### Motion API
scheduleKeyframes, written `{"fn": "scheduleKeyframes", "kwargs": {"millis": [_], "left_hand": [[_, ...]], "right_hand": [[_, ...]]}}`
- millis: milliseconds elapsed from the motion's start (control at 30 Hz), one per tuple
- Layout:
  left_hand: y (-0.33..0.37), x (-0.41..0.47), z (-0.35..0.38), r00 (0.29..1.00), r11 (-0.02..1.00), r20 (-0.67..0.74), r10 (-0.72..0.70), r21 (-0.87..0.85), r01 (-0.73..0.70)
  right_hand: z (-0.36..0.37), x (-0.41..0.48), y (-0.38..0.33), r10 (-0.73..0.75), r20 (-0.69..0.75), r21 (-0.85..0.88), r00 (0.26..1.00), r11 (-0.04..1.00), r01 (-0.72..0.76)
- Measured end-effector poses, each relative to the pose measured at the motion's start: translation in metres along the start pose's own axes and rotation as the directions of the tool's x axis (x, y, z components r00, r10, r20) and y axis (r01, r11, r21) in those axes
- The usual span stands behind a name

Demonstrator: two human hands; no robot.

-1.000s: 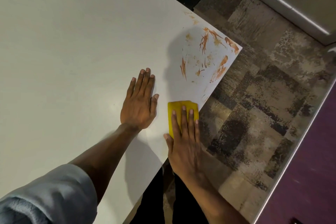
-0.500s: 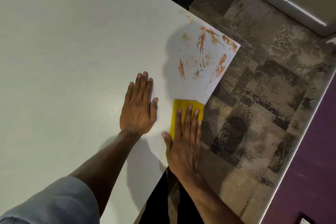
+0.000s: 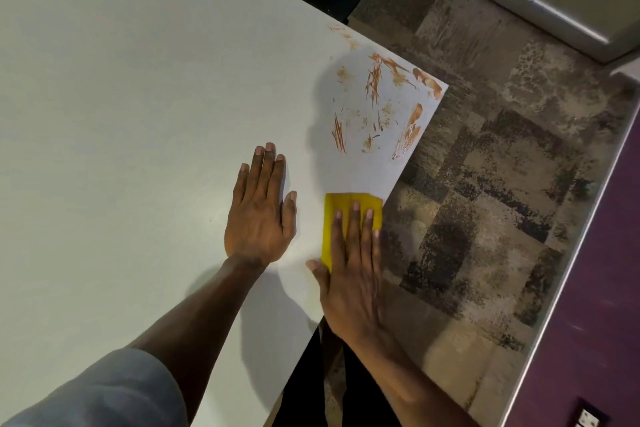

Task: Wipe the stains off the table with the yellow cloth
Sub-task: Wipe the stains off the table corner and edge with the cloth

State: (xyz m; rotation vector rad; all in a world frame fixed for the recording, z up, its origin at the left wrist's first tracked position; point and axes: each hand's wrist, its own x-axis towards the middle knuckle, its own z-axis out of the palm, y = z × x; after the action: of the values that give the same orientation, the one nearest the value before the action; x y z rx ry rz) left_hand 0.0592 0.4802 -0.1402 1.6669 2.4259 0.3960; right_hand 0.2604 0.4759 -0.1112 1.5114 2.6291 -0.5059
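The white table (image 3: 121,114) fills the left and centre of the head view, its right-hand corner pointing toward a mottled grey-brown carpet (image 3: 485,218). Orange-brown stains (image 3: 375,107) streak and speckle that corner, some as thin strokes, some as broader smears along the edge.

The yellow cloth (image 3: 337,208) lies folded flat on the table at its right edge, nearer the person than the stains and apart from them, with a strip of bare table between. The right hand (image 3: 349,270) rests palm-down on the cloth, fingers straight and close together over its near half, thumb out to the side on the bare table; the cloth's far edge and left side show beyond the fingertips.

The left hand (image 3: 258,215) lies flat on the table just beside the cloth, not touching it, fingers extended together and thumb slightly apart. A grey sleeve (image 3: 104,392) covers the left upper arm at the lower left.
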Motion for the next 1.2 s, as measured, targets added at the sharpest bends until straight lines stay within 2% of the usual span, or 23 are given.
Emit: {"fn": "scheduleKeyframes", "kwargs": {"millis": [100, 200, 300, 500, 600, 700, 767, 867, 967, 1100, 1200], "left_hand": [[0.000, 0.000, 0.001, 1.000, 1.000, 0.004, 0.003, 0.005, -0.003], [-0.001, 0.000, 0.003, 1.000, 1.000, -0.006, 0.011, 0.022, -0.010], [-0.001, -0.001, 0.003, 1.000, 1.000, -0.013, 0.011, 0.016, -0.011], [0.000, 0.000, 0.001, 1.000, 1.000, -0.004, 0.007, 0.011, -0.007], [0.000, 0.000, 0.002, 1.000, 1.000, 0.003, 0.010, 0.007, -0.010], [-0.001, 0.000, 0.004, 1.000, 1.000, -0.006, 0.012, 0.010, -0.012], [-0.002, 0.000, 0.003, 1.000, 1.000, -0.003, 0.009, 0.012, -0.009], [-0.001, -0.001, 0.003, 1.000, 1.000, -0.005, 0.013, 0.006, -0.013], [0.000, -0.001, 0.002, 1.000, 1.000, -0.003, 0.003, -0.005, -0.003], [0.000, 0.000, 0.002, 1.000, 1.000, -0.001, 0.005, -0.003, -0.005], [0.000, 0.000, 0.004, 1.000, 1.000, 0.001, 0.001, 0.004, -0.001]], "right_hand": [[-0.006, 0.035, 0.022, -0.007, -0.009, -0.023, 1.000, 1.000, 0.006], [-0.015, 0.087, 0.038, 0.077, -0.070, -0.017, 0.995, 0.997, -0.078], [-0.015, 0.090, 0.033, 0.123, -0.083, 0.008, 0.989, 0.992, -0.122], [-0.008, 0.018, 0.011, -0.003, 0.013, 0.019, 1.000, 1.000, 0.002], [-0.012, 0.052, 0.031, 0.000, -0.013, -0.002, 1.000, 1.000, 0.000], [-0.018, 0.096, 0.049, 0.073, -0.083, 0.017, 0.994, 0.997, -0.071], [-0.018, 0.097, 0.046, 0.085, -0.100, 0.036, 0.991, 0.996, -0.082], [-0.015, 0.056, 0.032, -0.019, -0.038, 0.031, 0.999, 0.999, 0.020], [-0.010, 0.024, 0.030, -0.130, 0.052, -0.050, 0.990, 0.990, 0.133], [-0.019, 0.079, 0.041, -0.147, 0.048, -0.094, 0.988, 0.984, 0.151], [-0.026, 0.119, 0.035, -0.079, 0.010, -0.115, 0.997, 0.990, 0.079]]}}
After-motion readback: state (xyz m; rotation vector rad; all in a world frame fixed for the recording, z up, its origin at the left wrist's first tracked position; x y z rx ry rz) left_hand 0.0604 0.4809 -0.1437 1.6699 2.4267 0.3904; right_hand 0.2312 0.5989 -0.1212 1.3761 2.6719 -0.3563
